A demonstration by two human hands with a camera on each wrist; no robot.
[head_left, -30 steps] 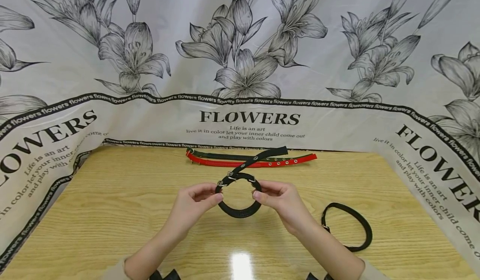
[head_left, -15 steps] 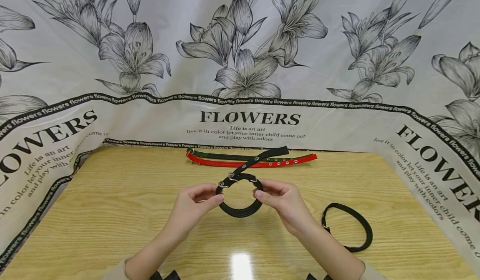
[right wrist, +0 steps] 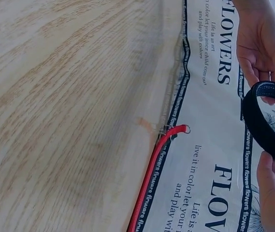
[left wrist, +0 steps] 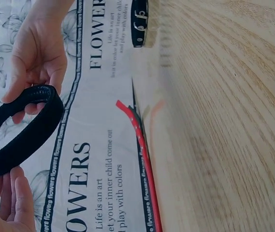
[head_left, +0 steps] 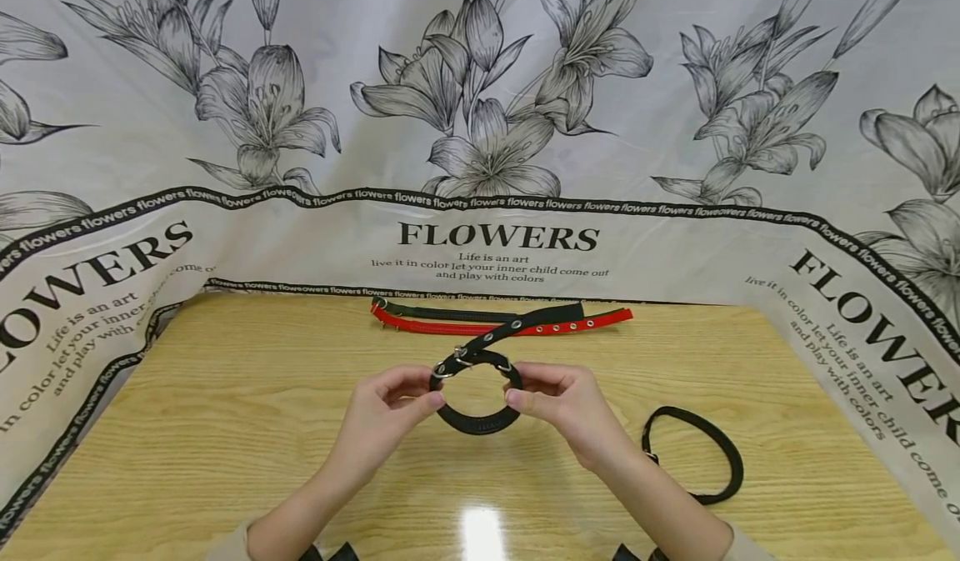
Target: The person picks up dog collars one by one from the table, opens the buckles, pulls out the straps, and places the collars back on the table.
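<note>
A black collar (head_left: 480,424) is buckled into a round loop and held up above the table, with metal rings and a buckle at its top. Its loose strap end with eyelets sticks out to the upper right. My left hand (head_left: 384,404) pinches the left side of the loop between thumb and fingers. On the opposite side, my right hand (head_left: 568,407) pinches it the same way. Both wrist views show the collar (left wrist: 40,128) between the two hands, its smooth outer band facing the cameras.
Along the back edge of the wooden table (head_left: 225,394) lie a red collar (head_left: 450,328) and a dark collar (head_left: 442,313), stretched out side by side. Another black collar (head_left: 731,453), closed in a loop, rests near my right forearm. A flower-printed cloth (head_left: 300,236) hangs behind and at both sides.
The held collar has tipped slightly, and its loose strap end has dropped a little, now overlapping the red collar more. Both hands keep their hold almost in place.
</note>
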